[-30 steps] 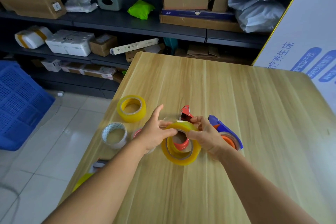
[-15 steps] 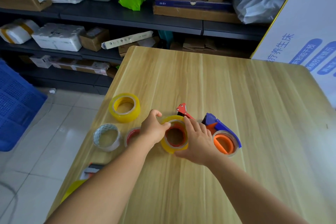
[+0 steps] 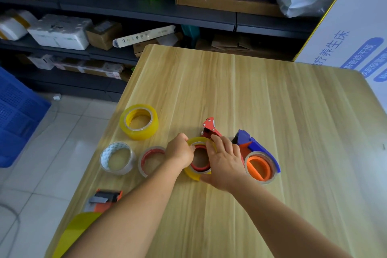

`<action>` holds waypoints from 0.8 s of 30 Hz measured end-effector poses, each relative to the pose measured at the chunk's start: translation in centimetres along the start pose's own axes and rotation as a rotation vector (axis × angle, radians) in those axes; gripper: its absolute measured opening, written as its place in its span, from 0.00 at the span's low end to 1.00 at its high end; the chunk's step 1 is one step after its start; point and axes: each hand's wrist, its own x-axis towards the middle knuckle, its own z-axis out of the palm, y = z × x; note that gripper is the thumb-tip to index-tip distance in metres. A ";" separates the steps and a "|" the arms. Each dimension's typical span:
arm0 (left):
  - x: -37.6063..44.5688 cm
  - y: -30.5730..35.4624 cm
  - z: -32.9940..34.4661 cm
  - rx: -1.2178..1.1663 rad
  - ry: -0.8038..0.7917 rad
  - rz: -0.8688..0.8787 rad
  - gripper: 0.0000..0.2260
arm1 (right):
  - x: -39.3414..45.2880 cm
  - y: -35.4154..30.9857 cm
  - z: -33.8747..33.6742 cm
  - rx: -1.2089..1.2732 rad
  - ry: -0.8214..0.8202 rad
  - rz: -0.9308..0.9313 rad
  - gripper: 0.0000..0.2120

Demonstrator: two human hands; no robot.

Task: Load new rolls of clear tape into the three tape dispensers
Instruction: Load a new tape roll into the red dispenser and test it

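A yellowish clear tape roll (image 3: 192, 174) lies flat round the red hub of the red dispenser (image 3: 209, 124) near the table's front left. My left hand (image 3: 180, 152) grips the roll's left rim with curled fingers. Over the roll's right side lies my right hand (image 3: 225, 163), its fingers stretched out and pressing down. Just to the right sits a blue dispenser (image 3: 258, 148) with an orange hub and a thin roll on it. A third dispenser (image 3: 104, 199), orange and grey, lies at the table's left edge, partly behind my left forearm.
A full yellowish roll (image 3: 139, 121), a white-cored roll (image 3: 117, 158) and a thin red-cored roll (image 3: 151, 160) lie left of my hands. A yellow object (image 3: 77, 230) sticks out at the table's near left corner. Shelves with boxes stand behind, a blue crate (image 3: 16, 115) on the floor at left.
The roll, held tilted over the red hub a second ago, now lies flat round it. My right hand has spread out on top of it.
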 end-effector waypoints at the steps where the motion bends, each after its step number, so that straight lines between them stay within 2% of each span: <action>1: 0.1 0.1 0.1 0.012 -0.004 -0.004 0.11 | 0.0 -0.2 0.0 -0.003 0.019 -0.002 0.41; 4: 0.3 0.1 0.1 0.019 -0.005 -0.026 0.13 | 0.1 -1.6 0.7 -0.024 0.092 -0.037 0.33; 8: 0.0 0.2 0.0 -0.019 -0.049 -0.050 0.15 | 0.1 -3.9 2.5 -0.031 -0.016 -0.027 0.21; 11: -0.7 0.1 -0.1 -0.100 -0.119 -0.056 0.19 | -0.1 -3.9 3.0 0.016 -0.005 0.039 0.16; 14: -1.4 -0.4 -0.7 -0.233 -0.175 -0.033 0.21 | -0.4 -2.7 2.2 0.139 0.040 0.127 0.15; 17: -2.2 -1.0 -0.9 -0.294 -0.194 0.077 0.20 | -0.9 -1.5 0.6 0.307 0.043 0.198 0.17; 24: -3.1 -1.7 -1.6 -0.302 -0.049 0.318 0.06 | -2.9 0.1 -1.5 0.762 -0.105 0.278 0.23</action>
